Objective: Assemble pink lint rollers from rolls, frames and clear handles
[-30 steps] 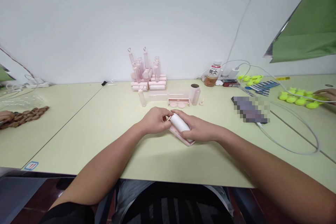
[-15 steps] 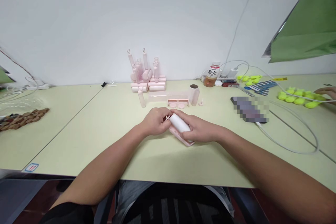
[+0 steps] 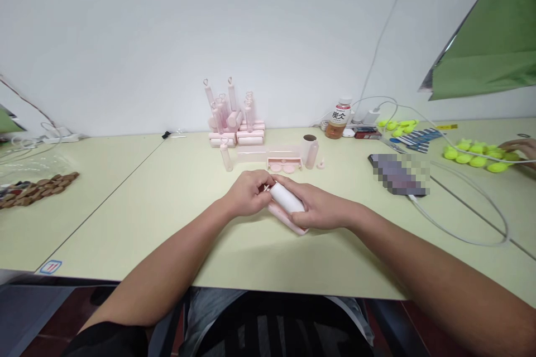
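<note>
Close in front of me, a white lint roller roll lies slanted in a pale pink case. My right hand is wrapped over the roll's far side, with its thumb at the near end. At the upper left end, my left hand is closed in a pinch around a small pale part, mostly covered by the fingers. Just beyond my hands are another pink case part, a clear pink tube and a small pink handle with a loop.
Several pink rollers are stacked against the wall. To the right are a drink bottle, a phone on a white cable, and yellow-green pieces near another person's hand. Brown wooden pieces lie far left.
The roll and pink case have shifted very slightly left and toward me, together with my right hand. My left hand keeps its pinch at the roll's end.
</note>
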`<action>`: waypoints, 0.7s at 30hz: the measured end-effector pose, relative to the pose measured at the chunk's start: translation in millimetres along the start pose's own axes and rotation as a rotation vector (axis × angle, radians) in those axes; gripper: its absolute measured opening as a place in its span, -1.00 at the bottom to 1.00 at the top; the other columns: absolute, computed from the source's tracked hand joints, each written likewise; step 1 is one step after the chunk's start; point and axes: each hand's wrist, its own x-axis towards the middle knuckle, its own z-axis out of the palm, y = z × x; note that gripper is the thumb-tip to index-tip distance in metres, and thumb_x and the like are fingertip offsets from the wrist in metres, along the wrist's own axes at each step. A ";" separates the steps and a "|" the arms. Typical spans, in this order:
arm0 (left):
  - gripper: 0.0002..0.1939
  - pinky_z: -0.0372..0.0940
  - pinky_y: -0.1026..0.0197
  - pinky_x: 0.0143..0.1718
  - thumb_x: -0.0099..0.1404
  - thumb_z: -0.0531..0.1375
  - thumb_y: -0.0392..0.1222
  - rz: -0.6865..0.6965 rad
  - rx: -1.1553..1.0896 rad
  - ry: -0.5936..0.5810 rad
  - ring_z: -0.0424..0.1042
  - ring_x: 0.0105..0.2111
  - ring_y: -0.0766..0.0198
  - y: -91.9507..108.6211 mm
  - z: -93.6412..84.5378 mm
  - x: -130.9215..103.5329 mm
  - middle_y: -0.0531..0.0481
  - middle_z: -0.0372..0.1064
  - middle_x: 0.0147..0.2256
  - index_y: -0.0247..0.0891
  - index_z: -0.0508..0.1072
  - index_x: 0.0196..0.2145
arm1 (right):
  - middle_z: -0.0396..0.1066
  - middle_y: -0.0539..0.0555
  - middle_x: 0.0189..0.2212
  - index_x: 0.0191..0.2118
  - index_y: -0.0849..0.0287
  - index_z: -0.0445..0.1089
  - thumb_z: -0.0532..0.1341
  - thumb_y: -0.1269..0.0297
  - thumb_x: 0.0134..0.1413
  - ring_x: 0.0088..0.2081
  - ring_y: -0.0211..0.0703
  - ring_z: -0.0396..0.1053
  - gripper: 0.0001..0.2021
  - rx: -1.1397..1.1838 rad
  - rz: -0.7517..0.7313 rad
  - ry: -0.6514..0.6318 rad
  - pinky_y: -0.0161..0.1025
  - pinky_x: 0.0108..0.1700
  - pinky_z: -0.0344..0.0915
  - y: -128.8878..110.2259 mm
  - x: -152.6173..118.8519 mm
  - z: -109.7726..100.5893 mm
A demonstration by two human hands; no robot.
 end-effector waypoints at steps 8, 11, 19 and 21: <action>-0.78 0.18 0.29 -0.45 0.07 0.15 -0.27 -0.034 -0.162 0.040 0.25 -0.48 0.37 -3.7 -3.6 -2.6 0.04 0.35 -0.41 -0.28 0.47 -0.28 | 0.34 0.16 0.12 0.42 0.02 -0.15 0.19 0.34 0.03 -0.10 0.02 0.40 -0.15 -0.022 -0.082 0.124 -0.11 -0.11 0.34 15.4 0.3 6.2; -0.70 0.24 0.24 -0.34 0.22 0.14 -0.14 -0.030 -0.216 0.036 0.33 -0.37 0.30 -0.7 -0.8 -2.1 -0.04 0.42 -0.25 -0.27 0.45 -0.10 | 0.16 0.19 0.29 0.43 0.06 -0.18 0.19 0.31 0.05 0.11 0.15 0.31 -0.15 -0.007 -0.105 0.213 0.02 0.07 0.28 25.0 1.7 10.0; -0.69 0.17 0.26 -0.38 0.27 0.18 0.04 -0.085 -0.093 -0.022 0.30 -0.41 0.31 10.2 9.7 -2.5 0.05 0.38 -0.38 -0.27 0.42 -0.21 | 0.21 0.20 0.26 0.43 0.09 -0.21 0.18 0.32 0.08 0.19 0.16 0.27 -0.16 0.050 -0.129 0.201 0.05 0.14 0.26 27.5 3.3 20.4; -0.68 0.15 0.27 -0.41 0.25 0.19 0.05 -0.115 -0.099 -0.037 0.30 -0.43 0.32 9.4 9.8 -3.6 0.07 0.38 -0.40 -0.26 0.42 -0.19 | 0.26 0.22 0.21 0.42 0.11 -0.21 0.21 0.21 0.15 0.18 0.15 0.28 -0.18 0.046 -0.133 0.200 0.05 0.15 0.25 25.9 4.2 21.8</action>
